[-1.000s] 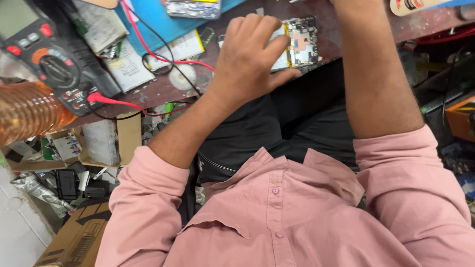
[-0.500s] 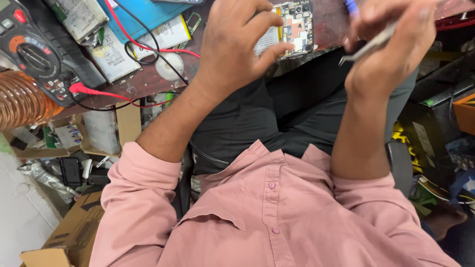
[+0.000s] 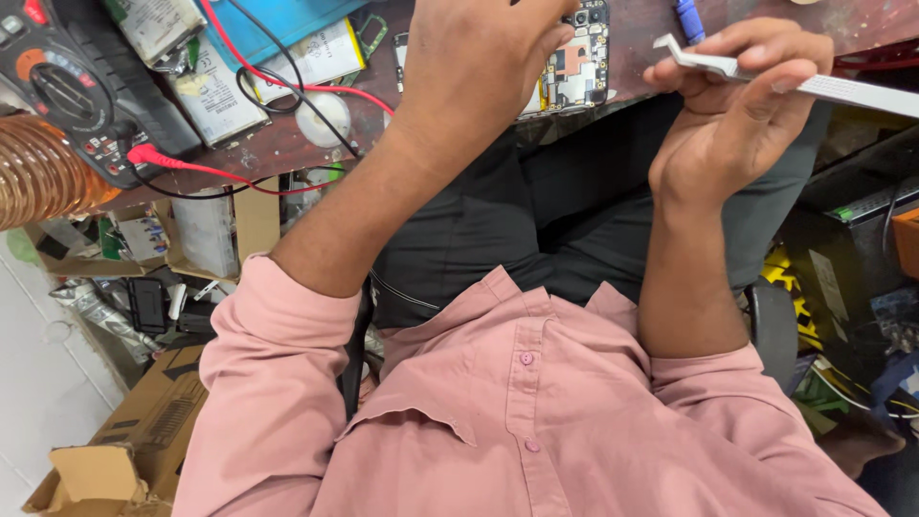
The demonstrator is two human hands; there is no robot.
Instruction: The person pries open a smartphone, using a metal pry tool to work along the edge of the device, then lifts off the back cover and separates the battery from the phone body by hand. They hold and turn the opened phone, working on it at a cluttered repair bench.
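**Opened phone on bench edge, tweezers in right hand**

The left hand (image 3: 483, 72) lay palm down over the opened phone (image 3: 574, 62), which sat at the near edge of the bench (image 3: 287, 144), at about 12 o'clock in the head view. Its fingers were spread and curled over the board; whether they pinched it could not be told. The right hand (image 3: 737, 110), at 1 o'clock, held metal tweezers (image 3: 766, 77) between closed fingers, tips pointing toward the phone but apart from it.

Judgement: the phone looked light, thin and stiff, with exposed fragile parts; best held by its outer edges, not by the bare circuit face. The tweezers looked light, smooth and springy, gripped mid-shank.

Packages and labels: two flat battery packs with white printed labels (image 3: 215, 96) lay at 10 o'clock, beside red and black leads (image 3: 239, 172). A dark meter with an orange dial (image 3: 57, 81) sat at 10 o'clock. Below the bench, a brown cardboard box (image 3: 124, 450) stood at 8 o'clock.
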